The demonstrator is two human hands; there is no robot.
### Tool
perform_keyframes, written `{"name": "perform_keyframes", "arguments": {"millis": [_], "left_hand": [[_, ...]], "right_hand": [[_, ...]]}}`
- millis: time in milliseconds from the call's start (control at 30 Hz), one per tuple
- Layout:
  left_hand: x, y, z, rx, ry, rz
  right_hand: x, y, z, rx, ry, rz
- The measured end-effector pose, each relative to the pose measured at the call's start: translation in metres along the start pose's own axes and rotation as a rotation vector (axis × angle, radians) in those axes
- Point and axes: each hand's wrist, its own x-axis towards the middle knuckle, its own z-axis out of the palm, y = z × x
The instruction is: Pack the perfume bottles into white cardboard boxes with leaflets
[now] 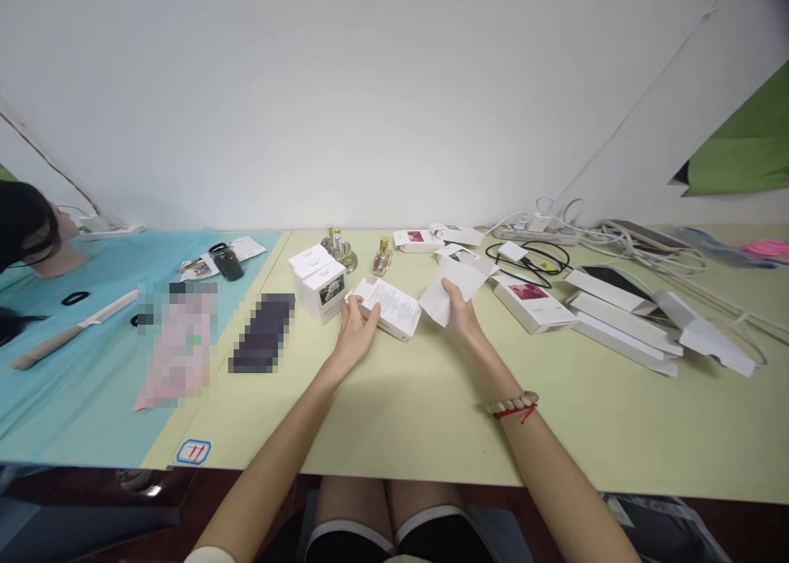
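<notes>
Left hand (356,331) is closed around the left end of the box (395,305), long axis slanted rightward, paper (437,301) being pinched by the right hand (460,312).

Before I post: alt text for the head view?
A person's left hand touches a printed white box on a yellow table while their right hand holds a white sheet. Glass bottles stand behind; white cartons and cables lie to the right.

Plain wht wall (345,94) in soft light behind lt-yellow table (400,431), dk red floor (165,544) below
</notes>
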Motion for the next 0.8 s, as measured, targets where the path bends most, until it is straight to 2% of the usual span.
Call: {"name": "perform_keyframes", "arguments": {"millis": [100,200,300,367,500,633,800], "left_hand": [[0.000,0.002,-0.001,0.016,0.005,0.051],[0.002,0.006,0.000,-0.071,0.006,0.020],[0.003,0.008,0.002,-0.228,-0.118,-0.086],[0.002,0.009,0.004,-0.329,-0.203,-0.133],[-0.002,0.009,0.007,-0.402,-0.278,-0.127],[-0.007,0.010,0.009,-0.386,-0.377,-0.112],[-0.011,0.015,0.011,-0.348,-0.433,-0.081]], "right_hand": [[0.000,-0.003,0.000,0.011,0.055,-0.023],[0.001,-0.004,-0.001,0.046,0.137,-0.040],[0.004,-0.004,-0.002,0.070,0.207,-0.023],[0.005,-0.005,-0.003,0.097,0.203,-0.039],[0.003,-0.013,-0.003,0.241,0.111,-0.135],[-0.004,-0.018,0.002,0.388,-0.058,-0.140],[-0.013,-0.015,0.012,0.354,-0.222,-0.204]]}}
